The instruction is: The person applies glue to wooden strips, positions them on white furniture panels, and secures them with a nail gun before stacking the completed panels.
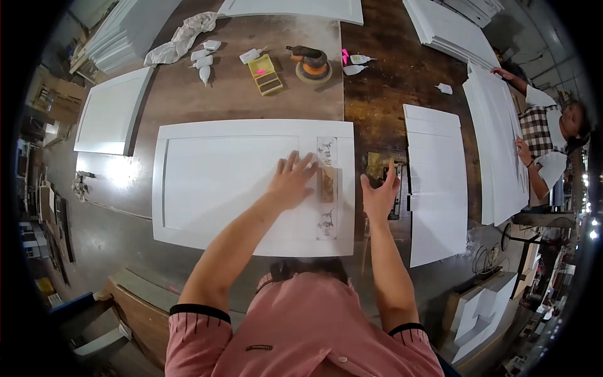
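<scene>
A white cabinet door (232,182) with a recessed panel lies flat on the workbench before me. Across its right end runs a see-through strip (326,147) with dark handwriting and a brown wooden block (328,185) at its middle. My left hand (292,182) rests on the door, fingers spread, its fingertips just left of the strip. Beyond the door's right edge, my right hand (380,196) hovers with thumb and forefinger apart and nothing visible between them. Close beside it on the bench are a yellowish pad (375,164) and a dark metal item (396,210), partly hidden by the hand.
An orange sander (313,66), a yellow box (265,75) and several white glue bottles (204,63) stand farther back. White panels (436,188) lie at right and a white door (113,113) at left. Across the right side, a person (543,132) touches a panel stack (496,151).
</scene>
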The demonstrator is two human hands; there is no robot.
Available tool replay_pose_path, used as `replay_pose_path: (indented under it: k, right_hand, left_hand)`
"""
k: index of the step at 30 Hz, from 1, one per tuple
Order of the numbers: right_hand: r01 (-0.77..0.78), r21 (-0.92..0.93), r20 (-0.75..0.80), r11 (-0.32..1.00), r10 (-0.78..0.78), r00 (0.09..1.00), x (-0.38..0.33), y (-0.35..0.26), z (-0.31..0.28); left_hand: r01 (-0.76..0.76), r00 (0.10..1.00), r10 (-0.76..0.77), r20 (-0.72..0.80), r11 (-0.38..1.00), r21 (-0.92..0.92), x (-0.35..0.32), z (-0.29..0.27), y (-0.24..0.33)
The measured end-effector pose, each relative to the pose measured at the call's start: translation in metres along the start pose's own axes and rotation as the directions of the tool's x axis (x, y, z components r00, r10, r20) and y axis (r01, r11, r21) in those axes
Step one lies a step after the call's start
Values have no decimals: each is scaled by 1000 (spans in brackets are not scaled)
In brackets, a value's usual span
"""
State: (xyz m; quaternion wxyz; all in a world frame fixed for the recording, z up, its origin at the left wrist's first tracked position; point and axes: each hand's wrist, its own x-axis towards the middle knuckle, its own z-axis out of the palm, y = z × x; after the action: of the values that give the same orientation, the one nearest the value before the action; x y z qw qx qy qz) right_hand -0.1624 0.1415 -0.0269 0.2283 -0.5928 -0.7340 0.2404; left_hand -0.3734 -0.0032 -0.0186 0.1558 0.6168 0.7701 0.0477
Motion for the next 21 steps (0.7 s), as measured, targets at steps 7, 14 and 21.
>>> replay_pose_path:
  k: [7,14,21]
  right_hand:
    - [53,-101,176,994,-35,984,47,0,-1]
    - [-513,455,780,728,-48,624,97,-54,-76]
    - [-96,230,861,968,-157,483,86,-144,-37]
  left_hand:
    - [83,996,-77,40,982,-170,1,-1,-8]
    - [206,978,-191,79,932,-298,4,-24,-7]
    - [216,972,-192,137,958,-188,7,-32,-6]
